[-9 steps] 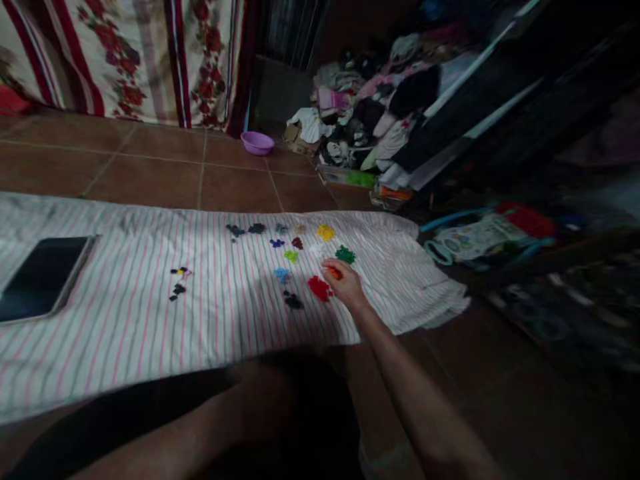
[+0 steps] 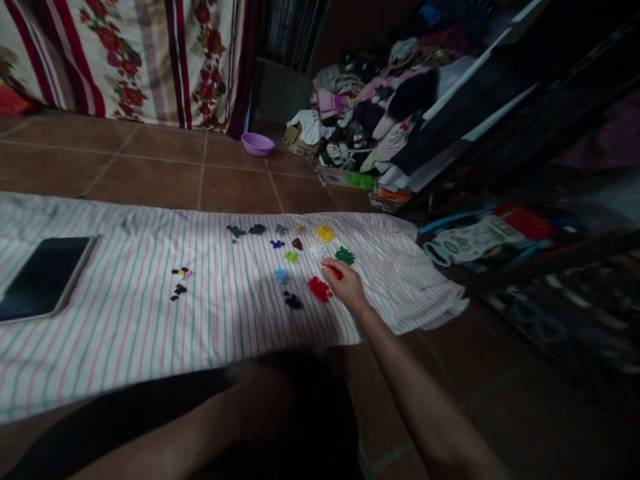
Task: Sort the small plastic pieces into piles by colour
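My right hand (image 2: 346, 281) reaches over the striped cloth (image 2: 240, 320), its fingers curled together beside a small white pile (image 2: 319, 251). Whatever the fingertips may hold is too small to make out. Orange pieces (image 2: 337, 273) show at the fingers, partly covered by the hand. Close around lie piles of small pieces: red (image 2: 319, 289), green (image 2: 345, 255), yellow (image 2: 325, 233), light blue (image 2: 281, 275), lime (image 2: 291, 256) and black (image 2: 293, 301). My left hand (image 2: 263, 393) rests low near my dark-clothed lap, its fingers lost in shadow.
A small cluster of joined dark, yellow and pink pieces (image 2: 181, 272) lies on the cloth's left half, with black pieces (image 2: 178, 291) below it. A tablet (image 2: 43, 277) lies at far left. Beyond are a purple basin (image 2: 257, 144) and heaped clothes (image 2: 370, 110).
My right hand stays almost in place by the white pile, and less orange shows at its fingers. My left hand remains low by my lap.
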`<control>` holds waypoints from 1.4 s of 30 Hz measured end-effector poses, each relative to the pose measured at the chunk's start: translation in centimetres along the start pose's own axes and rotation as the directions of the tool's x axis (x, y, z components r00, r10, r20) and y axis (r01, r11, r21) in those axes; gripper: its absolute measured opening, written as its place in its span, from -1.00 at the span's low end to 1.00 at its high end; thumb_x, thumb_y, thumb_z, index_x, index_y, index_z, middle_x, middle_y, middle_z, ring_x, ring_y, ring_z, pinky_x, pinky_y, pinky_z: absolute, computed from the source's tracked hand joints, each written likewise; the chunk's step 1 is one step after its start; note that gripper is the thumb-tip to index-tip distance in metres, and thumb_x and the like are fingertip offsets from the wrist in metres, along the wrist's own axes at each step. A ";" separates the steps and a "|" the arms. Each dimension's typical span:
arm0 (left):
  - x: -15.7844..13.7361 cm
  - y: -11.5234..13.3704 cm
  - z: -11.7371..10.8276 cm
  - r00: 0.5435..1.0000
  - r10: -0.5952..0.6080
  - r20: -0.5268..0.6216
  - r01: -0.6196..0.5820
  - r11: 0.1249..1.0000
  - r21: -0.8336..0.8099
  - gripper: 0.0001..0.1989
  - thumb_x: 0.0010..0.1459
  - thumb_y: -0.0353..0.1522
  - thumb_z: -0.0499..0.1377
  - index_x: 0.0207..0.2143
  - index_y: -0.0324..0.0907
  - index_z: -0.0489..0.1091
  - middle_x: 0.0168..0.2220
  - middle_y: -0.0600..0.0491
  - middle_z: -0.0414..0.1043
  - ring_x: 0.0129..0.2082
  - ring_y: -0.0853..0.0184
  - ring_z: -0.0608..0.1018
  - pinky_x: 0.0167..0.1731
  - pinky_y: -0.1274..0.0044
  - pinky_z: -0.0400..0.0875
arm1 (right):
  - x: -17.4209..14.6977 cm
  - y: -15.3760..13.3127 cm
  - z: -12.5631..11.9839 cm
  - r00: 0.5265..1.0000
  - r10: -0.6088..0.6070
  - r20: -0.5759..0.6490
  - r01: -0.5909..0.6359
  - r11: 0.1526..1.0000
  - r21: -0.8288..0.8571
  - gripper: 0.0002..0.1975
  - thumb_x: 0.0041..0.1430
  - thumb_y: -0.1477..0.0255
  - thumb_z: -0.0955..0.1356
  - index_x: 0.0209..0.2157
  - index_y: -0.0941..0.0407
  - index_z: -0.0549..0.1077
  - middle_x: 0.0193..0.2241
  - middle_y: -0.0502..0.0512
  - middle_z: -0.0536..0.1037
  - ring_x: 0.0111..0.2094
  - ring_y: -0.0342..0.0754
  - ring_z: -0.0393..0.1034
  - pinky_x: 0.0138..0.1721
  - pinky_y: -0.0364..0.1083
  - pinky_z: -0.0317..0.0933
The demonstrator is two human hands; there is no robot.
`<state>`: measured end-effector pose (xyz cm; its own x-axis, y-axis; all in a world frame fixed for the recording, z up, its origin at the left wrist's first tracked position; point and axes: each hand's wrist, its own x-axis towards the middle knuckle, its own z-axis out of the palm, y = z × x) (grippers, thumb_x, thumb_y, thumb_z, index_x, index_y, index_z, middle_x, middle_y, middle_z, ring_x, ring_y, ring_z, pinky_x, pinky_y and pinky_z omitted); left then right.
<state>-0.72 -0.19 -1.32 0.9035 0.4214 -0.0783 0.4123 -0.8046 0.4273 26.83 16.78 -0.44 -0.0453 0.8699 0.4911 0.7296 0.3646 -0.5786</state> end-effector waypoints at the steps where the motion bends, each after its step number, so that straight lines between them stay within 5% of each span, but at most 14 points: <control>1: -0.1 0.0 0.0 1.000 -0.010 0.001 0.010 1.000 0.009 -0.70 0.25 -0.17 0.16 -0.35 -0.18 0.54 -0.38 -0.04 0.59 -0.35 0.23 0.61 -0.28 0.42 0.50 | 0.2 -0.4 -0.2 0.999 -0.041 -0.007 0.041 0.998 -0.037 -0.75 0.20 0.26 0.33 -0.25 0.08 0.60 -0.18 0.19 0.65 -0.08 0.07 0.52 0.06 0.12 0.37; 8: -0.9 0.5 -2.2 1.000 0.011 -0.016 -0.012 1.000 -0.007 -0.79 0.17 -0.22 0.21 -0.41 -0.17 0.49 -0.43 0.00 0.54 -0.39 0.27 0.56 -0.29 0.43 0.46 | 3.8 -6.0 2.4 0.962 -0.252 0.102 0.260 0.963 -0.071 -0.67 0.33 0.35 0.24 -0.08 0.11 0.59 0.00 0.22 0.60 0.05 0.04 0.49 0.19 0.10 0.32; 12: -1.9 0.3 -5.2 0.954 -0.072 -0.290 0.065 0.997 -0.034 -0.81 0.26 -0.33 0.10 -0.38 -0.17 0.44 -0.43 0.04 0.52 -0.44 0.33 0.53 -0.37 0.47 0.42 | 6.0 -10.4 8.4 0.926 -0.275 0.260 0.277 0.960 0.030 -0.58 0.40 0.34 0.17 0.13 0.14 0.49 0.20 0.24 0.47 0.24 0.03 0.33 0.31 0.08 0.19; 15: -3.5 -1.3 -7.7 0.783 -0.124 -0.610 0.119 0.992 -0.048 -0.79 0.28 -0.38 0.05 -0.40 -0.16 0.42 -0.46 0.05 0.50 -0.43 0.35 0.54 -0.40 0.52 0.41 | 7.3 -13.1 13.7 0.896 -0.239 0.374 0.250 0.968 0.019 -0.51 0.41 0.31 0.18 0.27 0.18 0.35 0.33 0.29 0.28 0.38 0.06 0.11 0.38 0.12 0.05; 18: -5.8 -4.2 -9.6 0.498 -0.220 -0.839 0.228 0.966 -0.118 -0.78 0.31 -0.42 0.02 -0.28 -0.17 0.46 -0.31 -0.01 0.59 -0.30 0.34 0.60 -0.30 0.51 0.48 | 8.4 -14.6 18.0 0.885 -0.139 0.444 0.184 0.981 -0.059 -0.47 0.41 0.28 0.21 0.30 0.23 0.30 0.37 0.34 0.20 0.42 0.12 -0.02 0.40 0.15 -0.02; 21: -8.4 -7.1 -10.6 0.254 -0.347 -0.903 0.403 0.887 -0.227 -0.77 0.32 -0.37 0.02 -0.22 -0.19 0.48 -0.27 -0.02 0.61 -0.24 0.30 0.62 -0.22 0.47 0.51 | 9.1 -15.0 20.6 0.899 -0.067 0.434 0.141 0.980 -0.141 -0.48 0.40 0.31 0.22 0.29 0.23 0.31 0.36 0.34 0.23 0.41 0.15 0.01 0.40 0.19 -0.03; 26: -11.4 -10.3 -10.6 0.034 -0.496 -0.868 0.539 0.740 -0.402 -0.64 0.34 -0.21 -0.01 -0.24 -0.21 0.51 -0.24 -0.05 0.62 -0.18 0.23 0.61 -0.12 0.39 0.50 | 8.8 -15.3 21.7 0.903 -0.077 0.423 0.183 0.959 -0.215 -0.47 0.40 0.36 0.18 0.30 0.30 0.27 0.33 0.40 0.25 0.40 0.17 0.04 0.40 0.23 -0.06; 29: -12.3 -11.5 -10.4 0.026 -0.559 -0.829 0.591 0.677 -0.439 -0.62 0.32 -0.19 -0.05 -0.24 -0.19 0.50 -0.19 -0.07 0.61 -0.13 0.19 0.59 -0.09 0.35 0.51 | 7.8 -15.9 21.2 0.884 -0.177 0.433 0.276 0.945 -0.177 -0.49 0.41 0.36 0.16 0.29 0.25 0.29 0.33 0.33 0.28 0.37 0.12 0.09 0.39 0.20 -0.01; 33: -12.9 -12.9 -9.9 0.094 -0.536 -0.839 0.703 0.632 -0.326 -0.63 0.30 -0.21 -0.05 -0.24 -0.21 0.49 -0.05 -0.17 0.55 0.03 0.07 0.53 0.06 0.19 0.45 | 6.3 -17.0 20.4 0.823 -0.323 0.466 0.417 0.902 -0.111 -0.52 0.42 0.39 0.16 0.24 0.28 0.34 0.28 0.35 0.34 0.36 0.11 0.10 0.41 0.18 0.00; 34: -12.9 -13.1 -9.7 0.132 -0.519 -0.845 0.731 0.626 -0.271 -0.64 0.29 -0.21 -0.03 -0.23 -0.22 0.49 -0.04 -0.20 0.54 0.11 0.01 0.48 0.12 0.13 0.41 | 6.0 -17.2 20.3 0.817 -0.338 0.467 0.430 0.897 -0.104 -0.53 0.42 0.38 0.16 0.24 0.29 0.35 0.27 0.36 0.34 0.36 0.11 0.10 0.41 0.18 0.00; 37: -13.0 -13.7 -8.6 0.342 -0.453 -0.823 0.735 0.675 -0.066 -0.69 0.30 -0.27 -0.03 -0.28 -0.18 0.48 -0.12 -0.15 0.56 0.22 -0.04 0.40 0.26 0.00 0.21 | 5.6 -17.4 20.5 0.838 -0.323 0.440 0.405 0.908 -0.103 -0.54 0.41 0.36 0.20 0.23 0.27 0.36 0.27 0.36 0.34 0.36 0.13 0.09 0.39 0.20 0.04; 39: -12.9 -13.8 -7.6 0.403 -0.432 -0.807 0.724 0.690 -0.007 -0.66 0.33 -0.30 -0.07 -0.24 -0.16 0.49 -0.08 -0.14 0.56 0.26 -0.02 0.36 0.28 -0.01 0.18 | 5.6 -17.2 20.8 0.865 -0.292 0.409 0.364 0.925 -0.107 -0.55 0.40 0.37 0.21 0.23 0.24 0.37 0.27 0.34 0.34 0.36 0.12 0.10 0.39 0.19 0.06; 42: -12.4 -13.6 -6.0 0.319 -0.458 -0.830 0.759 0.648 -0.066 -0.58 0.36 -0.25 -0.08 0.06 -0.24 0.41 0.18 -0.28 0.40 0.37 -0.07 0.21 0.22 0.01 0.27 | 5.8 -16.9 21.3 0.889 -0.261 0.377 0.319 0.943 -0.098 -0.54 0.40 0.39 0.20 0.24 0.23 0.36 0.26 0.33 0.36 0.34 0.12 0.14 0.38 0.20 0.08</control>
<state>-18.26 8.02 -0.74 0.0020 0.8499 0.5269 0.9451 -0.1738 0.2767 -0.33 22.77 -1.65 -0.4880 0.8029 0.3424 0.7403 0.5885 -0.3250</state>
